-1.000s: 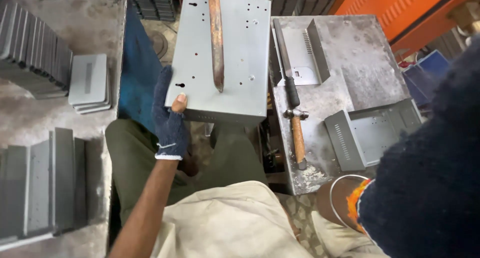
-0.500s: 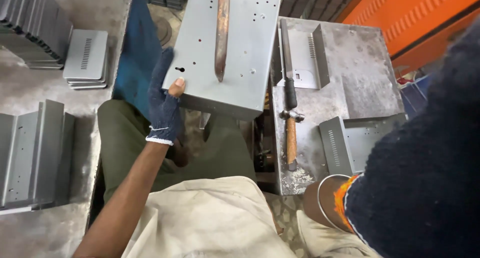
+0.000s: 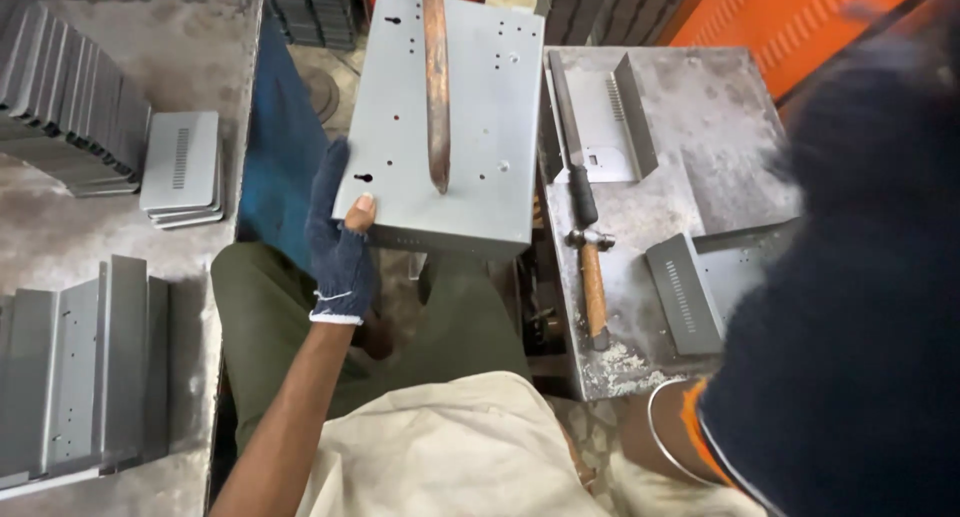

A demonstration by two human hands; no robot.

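gripping the near left corner of a flat grey sheet-metal panel with punched holes (image 3: 480, 127), the person's left hand (image 3: 340, 242) is wearing a dark blue knitted fingerless glove, with the bare thumb pressing on the panel's top face and the fingers curling under the edge. the panel is lying roughly level in front of the person, above the lap and the olive green trousers (image 3: 270, 317), between the two benches. a long rusty brown metal bar (image 3: 435, 77) is coming down from the top of the view, and its tip is resting on the panel near the middle. the right hand is not showing; only a dark blue sleeve with an orange cuff (image 3: 850, 307) is filling the right side, so its grip cannot be told.

on the grey metal bench at the right (image 3: 700, 157), a wooden-handled hammer (image 3: 592, 277) is lying just beside a dark-handled flat file (image 3: 570, 147), with a bent grey bracket with a slotted wall (image 3: 610, 122) behind them and a grey slotted cover piece (image 3: 685, 292) nearer the sleeve. on the stained bench at the left (image 3: 200, 37), a small stack of grey vented plates (image 3: 182, 167) is sitting near a row of grey panels standing on edge (image 3: 60, 107), and more grey folded channels (image 3: 80, 377) are lying at the near left.
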